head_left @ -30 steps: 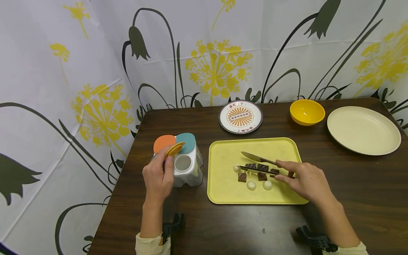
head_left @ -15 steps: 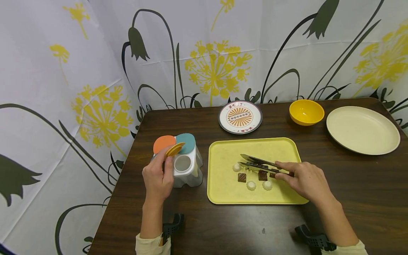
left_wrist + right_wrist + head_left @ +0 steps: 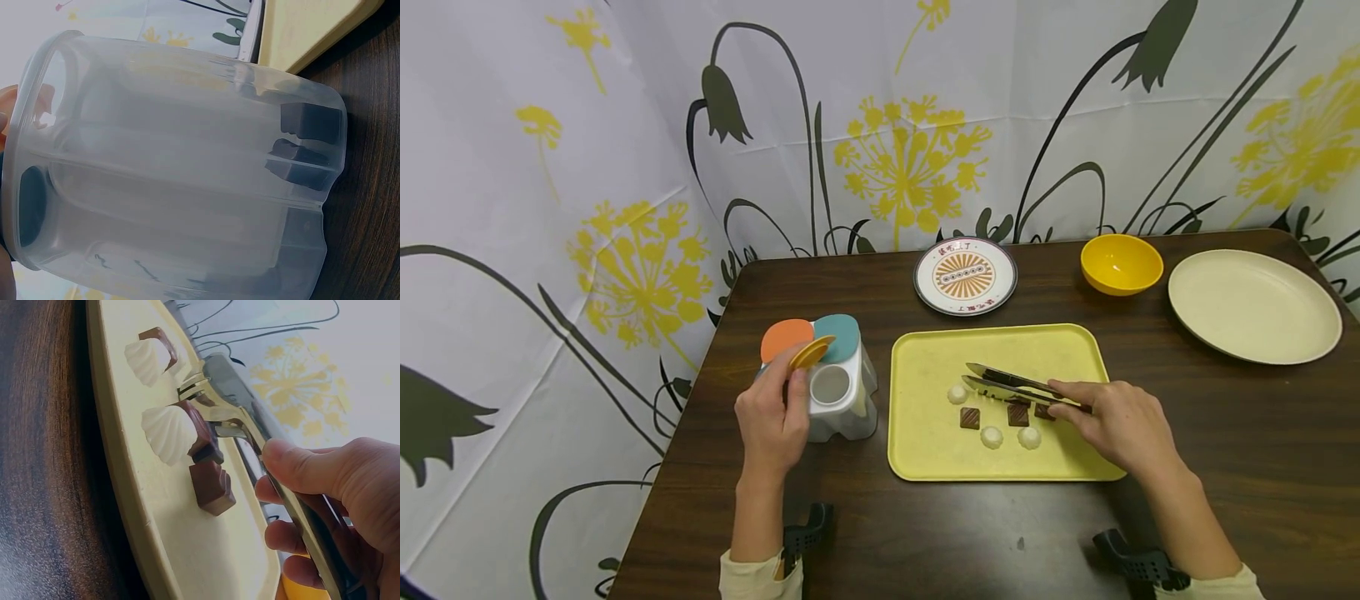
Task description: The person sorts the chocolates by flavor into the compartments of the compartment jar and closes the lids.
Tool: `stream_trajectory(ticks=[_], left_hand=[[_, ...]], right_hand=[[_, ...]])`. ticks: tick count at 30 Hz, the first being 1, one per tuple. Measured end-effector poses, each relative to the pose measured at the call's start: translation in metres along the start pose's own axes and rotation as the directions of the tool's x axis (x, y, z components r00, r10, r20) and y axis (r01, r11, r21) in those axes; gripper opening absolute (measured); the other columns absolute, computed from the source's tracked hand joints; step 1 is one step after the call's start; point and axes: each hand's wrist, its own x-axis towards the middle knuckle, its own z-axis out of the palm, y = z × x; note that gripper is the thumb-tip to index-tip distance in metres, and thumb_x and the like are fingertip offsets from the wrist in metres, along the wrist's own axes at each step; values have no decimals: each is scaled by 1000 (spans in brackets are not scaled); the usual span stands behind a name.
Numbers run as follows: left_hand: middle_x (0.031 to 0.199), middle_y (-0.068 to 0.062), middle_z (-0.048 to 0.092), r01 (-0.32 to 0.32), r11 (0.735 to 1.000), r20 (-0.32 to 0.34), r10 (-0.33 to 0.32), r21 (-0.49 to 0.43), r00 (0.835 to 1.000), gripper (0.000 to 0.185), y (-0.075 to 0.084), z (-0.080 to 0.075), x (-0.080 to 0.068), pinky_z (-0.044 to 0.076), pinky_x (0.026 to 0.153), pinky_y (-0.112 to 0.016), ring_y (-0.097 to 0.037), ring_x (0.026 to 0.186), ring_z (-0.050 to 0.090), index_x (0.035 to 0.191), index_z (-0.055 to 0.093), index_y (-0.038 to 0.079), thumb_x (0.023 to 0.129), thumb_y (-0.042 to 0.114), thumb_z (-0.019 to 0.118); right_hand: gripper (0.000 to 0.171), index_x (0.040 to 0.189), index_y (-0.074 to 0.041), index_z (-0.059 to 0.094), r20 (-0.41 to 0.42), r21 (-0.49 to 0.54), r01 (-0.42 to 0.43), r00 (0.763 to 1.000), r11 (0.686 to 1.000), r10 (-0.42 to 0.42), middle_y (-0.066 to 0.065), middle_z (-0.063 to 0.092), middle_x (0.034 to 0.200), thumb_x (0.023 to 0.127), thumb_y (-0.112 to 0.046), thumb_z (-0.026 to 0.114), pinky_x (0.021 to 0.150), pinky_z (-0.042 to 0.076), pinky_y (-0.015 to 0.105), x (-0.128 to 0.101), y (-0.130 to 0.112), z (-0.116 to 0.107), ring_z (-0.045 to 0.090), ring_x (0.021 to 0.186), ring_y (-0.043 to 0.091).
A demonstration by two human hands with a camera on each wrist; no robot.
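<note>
Nearest the person, the left hand (image 3: 772, 421) curls its fingers against the near side of a white plastic container (image 3: 838, 392) that stands on the dark wooden table (image 3: 925, 533), left of the tray. Its thumb props a small yellow lid (image 3: 812, 351) tilted up over one round opening, and the compartment under that opening looks white inside. An orange lid (image 3: 786, 337) and a teal lid (image 3: 838, 335) lie flat over the two farther compartments. The left wrist view shows dark pieces (image 3: 309, 147) behind the container's translucent wall.

To the right, the right hand (image 3: 1120, 425) grasps metal tongs (image 3: 1011, 385), thumb on top and fingers curled beneath. The tong arms lie close together, with their tips low over the yellow tray (image 3: 925, 458). On that tray sit brown chocolate squares (image 3: 969, 417) and white shell-shaped candies (image 3: 992, 437), clustered near the tray's middle just below the tongs. In the right wrist view the tong tips (image 3: 197, 394) close on a brown piece beside a white candy (image 3: 169, 434).

Farther back stand a patterned round plate (image 3: 966, 275), a yellow bowl (image 3: 1122, 263) that shows nothing inside, and a large cream plate (image 3: 1255, 306) at the right edge. A floral curtain (image 3: 625, 167) hangs behind the table.
</note>
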Motion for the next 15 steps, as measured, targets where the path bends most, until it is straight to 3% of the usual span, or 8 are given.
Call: stream_trajectory(ticks=[9, 15], left_hand=[[104, -5, 71, 4, 1000, 3, -4, -13, 1000, 27, 0, 1, 0, 53, 75, -35, -16, 84, 67, 115, 66, 8, 93, 11, 50], [103, -5, 71, 3, 1000, 0, -3, -11, 1000, 27, -1, 1, 0, 53, 73, -35, -16, 82, 66, 115, 66, 8, 93, 11, 50]], right_hand=[[36, 111, -22, 74, -71, 2, 19, 997, 1000, -19, 1, 74, 92, 76, -27, 79, 41, 21, 26, 1, 2, 0, 27, 45, 6], [37, 110, -22, 75, -112, 11, 25, 993, 1000, -24, 2, 74, 92, 74, -27, 81, 41, 24, 26, 2, 4, -1, 38, 48, 8]])
